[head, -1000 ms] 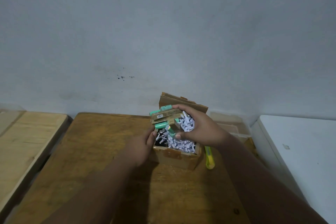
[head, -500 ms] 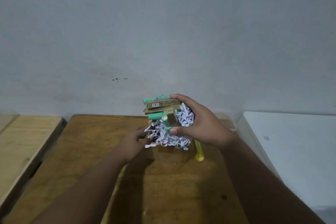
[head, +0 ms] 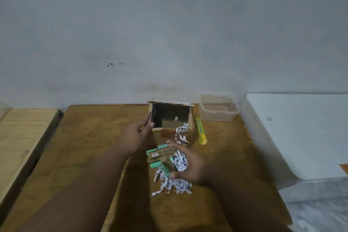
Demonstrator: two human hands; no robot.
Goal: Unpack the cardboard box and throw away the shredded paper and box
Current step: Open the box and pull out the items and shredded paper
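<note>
The small cardboard box (head: 190,118) stands open at the back of the wooden table (head: 90,137), tipped so its dark inside faces me. My left hand (head: 136,135) grips its left wall. My right hand (head: 190,165) is nearer to me, shut on a bundle of green markers and brown packets (head: 160,157) mixed with white shredded paper (head: 179,162). More shreds hang below that hand, and a strip (head: 180,135) trails from the box's front edge. A few shreds remain inside the box.
A yellow-green utility knife (head: 201,133) lies right of the box. A clear plastic container (head: 218,111) sits at the back right corner. A white surface (head: 301,133) stands to the right, a lighter wooden table (head: 20,133) to the left.
My right hand has pulled the bundle and shreds out of the box and toward me. The box is now nearly emptied, its inside showing. My left hand shifted to the box's left wall.
</note>
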